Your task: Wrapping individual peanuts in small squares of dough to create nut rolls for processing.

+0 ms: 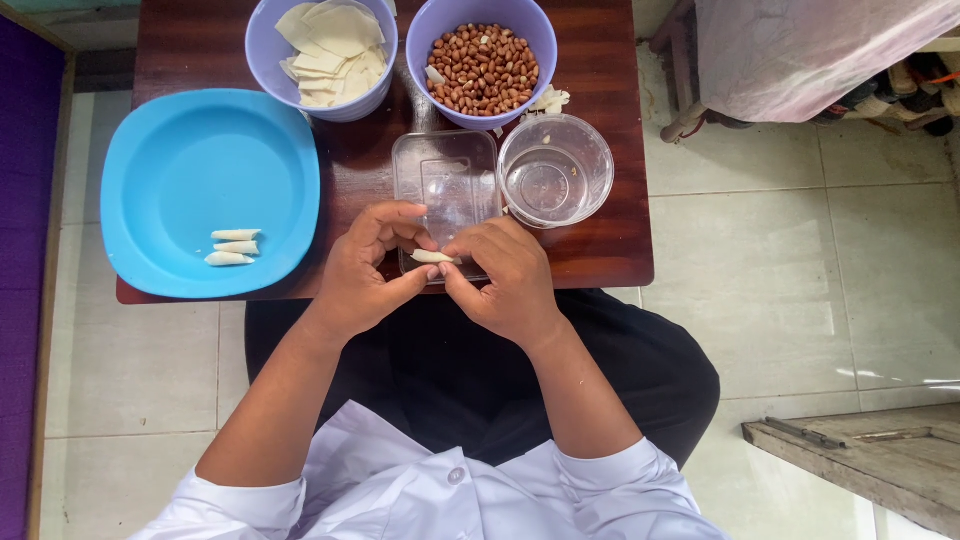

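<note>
Down near the bottom, two arms in white sleeves (260, 495) reach up over a dark lap. Both hands meet at the near edge of the brown tabletop (600, 230). The left hand (365, 270) and the right hand (510, 275) hold one small white roll (432, 257) between them. The fingers (452, 278) of each hand are pinched together on an end of the roll (thumbs below, fingertips on top). The roll sits just over the near end of a clear box (445, 180), which is right behind the hands.

Just beside the box, on the right, stands a clear round cup (590, 175). It looks like it has water in it, though I cannot tell for sure.

Off to the left lies a big blue plate (190, 150). Part of it hangs out past the tabletop edge. Three more little white rolls (234, 247) lie on it, side by side, near its front.

Farther back are two pale purple bowls. The left bowl (262, 45) holds flat white wrappers (335, 45), stacked loosely. The right bowl (430, 35) is full of brown peanuts (483, 70). A few white scraps (548, 100) lie on the tabletop between the peanut bowl and the cup.

All around is a pale tiled floor (760, 270).
</note>
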